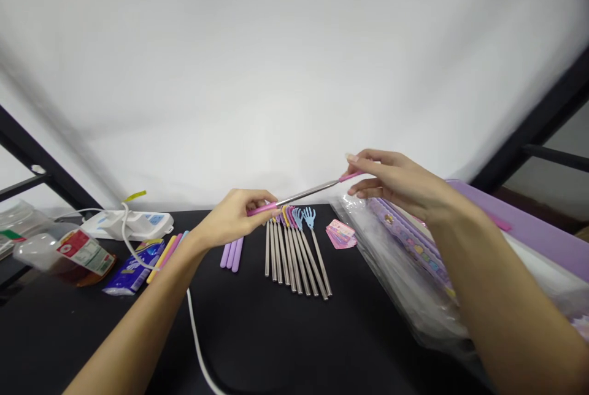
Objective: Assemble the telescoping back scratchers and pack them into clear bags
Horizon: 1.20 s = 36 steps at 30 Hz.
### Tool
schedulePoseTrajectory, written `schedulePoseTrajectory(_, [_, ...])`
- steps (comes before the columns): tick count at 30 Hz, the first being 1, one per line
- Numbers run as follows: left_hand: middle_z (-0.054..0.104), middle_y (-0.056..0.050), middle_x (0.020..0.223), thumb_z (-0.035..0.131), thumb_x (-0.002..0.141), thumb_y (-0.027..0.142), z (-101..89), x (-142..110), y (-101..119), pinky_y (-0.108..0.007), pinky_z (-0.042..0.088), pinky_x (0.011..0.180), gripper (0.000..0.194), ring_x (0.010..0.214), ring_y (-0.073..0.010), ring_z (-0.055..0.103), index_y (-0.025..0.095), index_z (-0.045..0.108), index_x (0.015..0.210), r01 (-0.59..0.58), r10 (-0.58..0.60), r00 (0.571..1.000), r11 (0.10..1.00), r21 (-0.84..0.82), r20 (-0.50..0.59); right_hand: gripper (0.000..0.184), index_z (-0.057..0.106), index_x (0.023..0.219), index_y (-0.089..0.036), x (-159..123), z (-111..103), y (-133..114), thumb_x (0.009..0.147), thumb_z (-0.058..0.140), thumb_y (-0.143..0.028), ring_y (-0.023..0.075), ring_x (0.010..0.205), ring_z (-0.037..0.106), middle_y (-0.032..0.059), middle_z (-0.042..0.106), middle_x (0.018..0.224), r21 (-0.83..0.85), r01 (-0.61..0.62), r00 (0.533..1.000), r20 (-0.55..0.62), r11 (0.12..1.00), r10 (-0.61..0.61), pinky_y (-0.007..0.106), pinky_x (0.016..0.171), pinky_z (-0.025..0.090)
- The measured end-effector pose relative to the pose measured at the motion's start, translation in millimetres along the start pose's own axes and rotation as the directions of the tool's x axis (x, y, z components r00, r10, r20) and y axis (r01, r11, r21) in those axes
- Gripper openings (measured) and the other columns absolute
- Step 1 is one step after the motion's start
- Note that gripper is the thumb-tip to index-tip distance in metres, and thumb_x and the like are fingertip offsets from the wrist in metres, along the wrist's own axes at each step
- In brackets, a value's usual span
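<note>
A telescopic back scratcher with a pink grip and a metal rod is held up above the black table, slanting up to the right. My left hand is closed around its pink grip. At the other end, the fingers of my right hand pinch the pink head, which they mostly hide. Below lie several back scratchers side by side, with bare metal rods and purple, yellow, pink and blue claw heads. Purple grip sleeves rest beneath my left hand. Pink printed cards lie right of the row.
Clear plastic bags and a purple bin occupy the right. On the left are a bottle of brown liquid, a white power strip, a blue packet and coloured sleeves. A white cable crosses the table.
</note>
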<state>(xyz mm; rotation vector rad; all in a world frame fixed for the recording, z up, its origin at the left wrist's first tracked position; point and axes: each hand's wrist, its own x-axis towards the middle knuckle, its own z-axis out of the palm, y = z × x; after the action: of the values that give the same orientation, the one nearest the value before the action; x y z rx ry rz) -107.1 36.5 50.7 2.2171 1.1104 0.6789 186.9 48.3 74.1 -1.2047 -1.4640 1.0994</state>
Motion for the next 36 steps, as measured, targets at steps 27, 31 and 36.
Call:
schedulePoseTrajectory(27, [0.054, 0.001, 0.063, 0.051, 0.093, 0.048, 23.6, 4, 5, -0.022, 0.028, 0.049, 0.040, 0.053, -0.0084, 0.039, 0.013, 0.072, 0.093, -0.047, 0.042, 0.994, 0.998, 0.052, 0.101, 0.041, 0.064, 0.068, -0.018, -1, 8, 3, 0.086, 0.057, -0.054, 0.0114, 0.057, 0.036, -0.0022, 0.049, 0.060, -0.562, 0.473, 0.817, 0.567, 0.679, -0.100, 0.027, 0.055, 0.026])
schedulePoseTrajectory(31, [0.063, -0.001, 0.068, 0.049, 0.096, 0.047, 19.2, 5, -1, -0.024, 0.033, 0.058, 0.040, 0.059, -0.0107, 0.048, 0.017, 0.074, 0.096, -0.186, 0.181, 0.982, 0.930, 0.318, 0.044, 0.039, 0.059, 0.067, -0.020, -5, 1, 1, 0.088, 0.054, -0.051, 0.0121, 0.058, 0.037, -0.0028, 0.046, 0.061, -0.596, 0.413, 0.812, 0.583, 0.689, 0.018, 0.027, 0.055, 0.028])
schedulePoseTrajectory(36, [0.069, -0.005, 0.085, 0.045, 0.100, 0.044, 16.7, 4, -9, -0.025, 0.038, 0.067, 0.037, 0.072, -0.0137, 0.059, 0.020, 0.071, 0.110, -0.289, 0.346, 0.938, 0.820, 0.494, -0.027, 0.037, 0.061, 0.077, -0.020, -7, 7, 1, 0.090, 0.051, -0.053, 0.0131, 0.061, 0.039, -0.0021, 0.047, 0.067, -0.555, 0.351, 0.770, 0.629, 0.754, 0.105, 0.028, 0.057, 0.031])
